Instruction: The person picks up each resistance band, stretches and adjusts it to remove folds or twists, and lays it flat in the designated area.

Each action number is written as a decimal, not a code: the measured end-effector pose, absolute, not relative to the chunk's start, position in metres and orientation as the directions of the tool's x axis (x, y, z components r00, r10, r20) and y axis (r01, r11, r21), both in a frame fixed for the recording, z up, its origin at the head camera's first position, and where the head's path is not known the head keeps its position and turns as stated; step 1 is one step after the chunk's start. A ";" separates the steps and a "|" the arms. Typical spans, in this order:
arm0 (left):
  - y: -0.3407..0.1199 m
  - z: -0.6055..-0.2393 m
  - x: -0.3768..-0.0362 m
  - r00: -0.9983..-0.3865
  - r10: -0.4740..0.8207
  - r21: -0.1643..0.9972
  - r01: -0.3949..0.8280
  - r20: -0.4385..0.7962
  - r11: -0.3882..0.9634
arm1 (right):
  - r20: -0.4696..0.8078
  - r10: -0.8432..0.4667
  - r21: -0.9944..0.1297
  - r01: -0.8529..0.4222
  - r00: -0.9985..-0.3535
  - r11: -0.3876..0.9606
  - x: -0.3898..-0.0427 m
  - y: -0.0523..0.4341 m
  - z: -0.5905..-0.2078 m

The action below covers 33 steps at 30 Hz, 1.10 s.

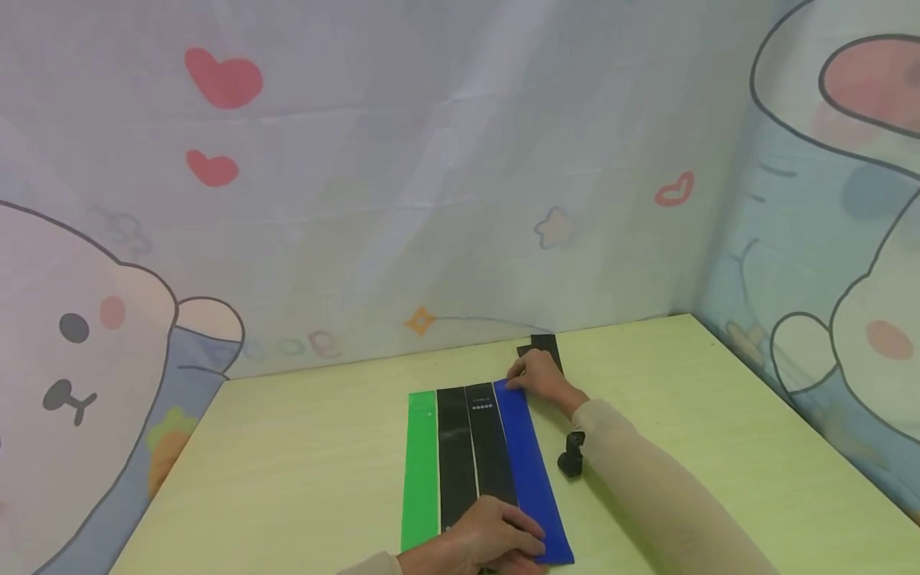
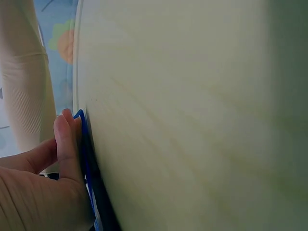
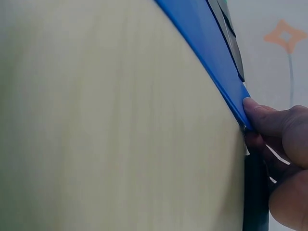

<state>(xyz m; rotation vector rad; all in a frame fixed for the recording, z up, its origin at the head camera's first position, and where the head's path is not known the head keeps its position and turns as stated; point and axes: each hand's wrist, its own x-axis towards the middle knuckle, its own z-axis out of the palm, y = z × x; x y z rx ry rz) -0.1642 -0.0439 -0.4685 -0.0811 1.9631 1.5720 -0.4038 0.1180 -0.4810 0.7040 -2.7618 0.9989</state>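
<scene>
A blue strip (image 1: 535, 471) lies along the right side of a flat row with two black strips (image 1: 458, 455) and a green strip (image 1: 422, 463). My right hand (image 1: 544, 375) pinches the far end of the blue strip between thumb and fingers, and the right wrist view shows the corner in its fingertips (image 3: 250, 107). At the near end, my left hand (image 1: 496, 535) reaches over the black strips and grips the blue strip's near edge. In the left wrist view, a blue edge (image 2: 81, 113) curls up at its fingertips. The left palm hides the near ends of the black strips.
Just past my right hand, flat black pieces (image 1: 546, 345) lie near the back edge of the pale table (image 1: 309, 455). A small black device (image 1: 571, 455) sits at my right wrist. A printed cloth wall (image 1: 374, 200) stands behind and at both sides.
</scene>
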 end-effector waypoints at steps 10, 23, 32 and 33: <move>-0.042 -0.471 -0.164 -0.804 0.354 0.872 -0.384 -0.478 0.305 | 0.262 -0.386 -0.571 -0.465 -0.884 0.677 -0.405 0.118 -0.480; -0.043 -0.469 -0.165 -0.794 0.367 0.866 -0.379 -0.485 0.327 | 0.262 -0.383 -0.556 -0.463 -0.886 0.691 -0.406 0.118 -0.480; -0.045 -0.468 -0.162 -0.789 0.374 0.866 -0.382 -0.487 0.322 | 0.249 -0.383 -0.573 -0.454 -0.889 0.682 -0.404 0.117 -0.479; -0.045 -0.469 -0.163 -0.786 0.375 0.864 -0.387 -0.491 0.322 | 0.245 -0.385 -0.575 -0.454 -0.890 0.681 -0.404 0.117 -0.478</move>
